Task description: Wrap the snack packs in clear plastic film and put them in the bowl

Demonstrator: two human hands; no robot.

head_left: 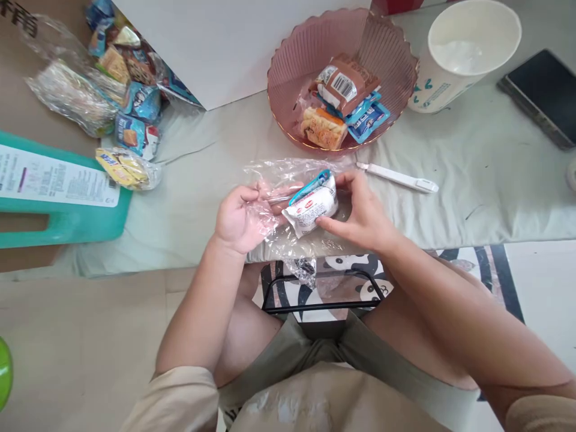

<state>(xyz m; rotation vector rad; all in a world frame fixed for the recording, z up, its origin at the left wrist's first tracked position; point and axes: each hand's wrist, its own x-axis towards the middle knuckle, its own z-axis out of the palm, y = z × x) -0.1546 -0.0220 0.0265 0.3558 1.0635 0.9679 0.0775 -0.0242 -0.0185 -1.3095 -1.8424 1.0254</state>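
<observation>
My left hand (pixel 237 217) is closed on the edge of a clear plastic bag (pixel 288 174) that lies over the front edge of the table. My right hand (pixel 362 213) pinches a small white snack packet (pixel 311 207) with a blue strip on top, at the bag's mouth. Behind the hands stands a pink ribbed bowl (pixel 387 54) holding several wrapped snacks (pixel 344 99).
A pile of wrapped snacks (pixel 130 90) and a crumpled clear bag (pixel 67 90) lie at the far left, by a teal board (pixel 63 207). A white pen-like tool (pixel 398 177), a large white paper cup (pixel 463 54) and a dark tablet (pixel 546 93) sit to the right.
</observation>
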